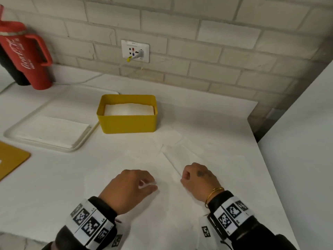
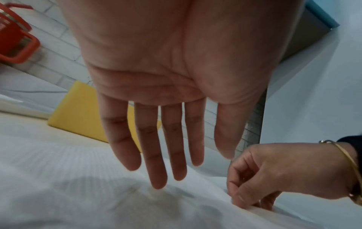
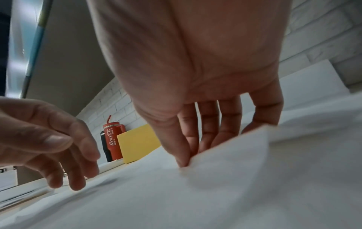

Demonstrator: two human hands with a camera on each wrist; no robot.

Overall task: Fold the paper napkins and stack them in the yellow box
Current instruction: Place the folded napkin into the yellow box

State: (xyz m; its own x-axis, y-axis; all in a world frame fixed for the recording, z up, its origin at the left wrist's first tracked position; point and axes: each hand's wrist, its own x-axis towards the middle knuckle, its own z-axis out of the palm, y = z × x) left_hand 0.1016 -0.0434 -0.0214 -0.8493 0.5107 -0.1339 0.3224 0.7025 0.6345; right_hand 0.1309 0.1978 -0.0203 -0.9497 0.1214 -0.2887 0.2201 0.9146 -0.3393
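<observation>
The open-topped yellow plastic box (image 1: 127, 121) already holds a layer of folded white paper napkins (image 1: 128, 109), while a low pile of flat white ones (image 1: 52, 131) waits on the white tray (image 1: 43, 107) beside it, so the task looks partway through. On the white counter (image 1: 207, 120) one unfolded white napkin (image 1: 167, 159) lies spread, not yet folded. The right hand (image 1: 198, 177) pinches its lifted edge; the left hand (image 1: 128, 186) hovers above it, fingers straight, holding nothing.

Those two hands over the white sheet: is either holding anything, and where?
The right hand pinches a raised edge of the white paper napkin between thumb and fingertips. The left hand holds nothing, fingers straight above it.
</observation>
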